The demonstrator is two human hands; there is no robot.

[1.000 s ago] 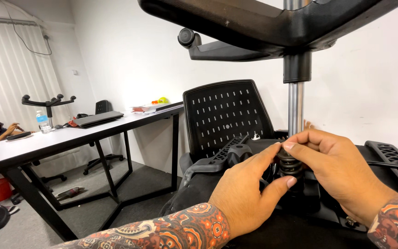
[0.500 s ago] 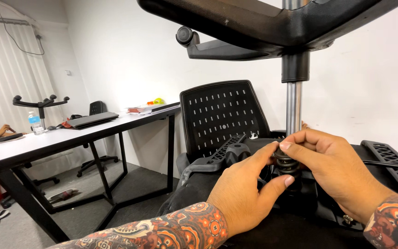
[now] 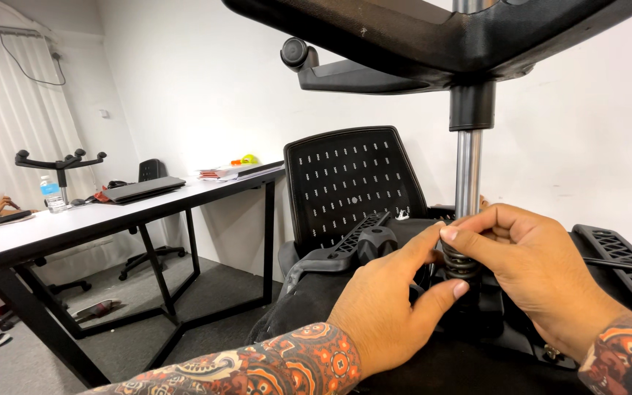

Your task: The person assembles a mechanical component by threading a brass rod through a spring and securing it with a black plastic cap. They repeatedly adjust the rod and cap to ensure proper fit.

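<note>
Currently, item one: my left hand (image 3: pixel 393 311) and right hand (image 3: pixel 532 274) both grip the dark coiled spring (image 3: pixel 461 262) ringing the base of the chrome gas-lift column (image 3: pixel 467 172), fingers curled round it, over the upturned chair's black seat mechanism (image 3: pixel 506 322). Item two: a clear water bottle (image 3: pixel 52 194), liquid inside, on the white surface (image 3: pixel 74 227). Against half a second ago, both grips are unchanged.

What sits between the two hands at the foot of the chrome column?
In the head view, a dark ribbed collar on the chrome column, pinched between left hand and right hand.
</note>
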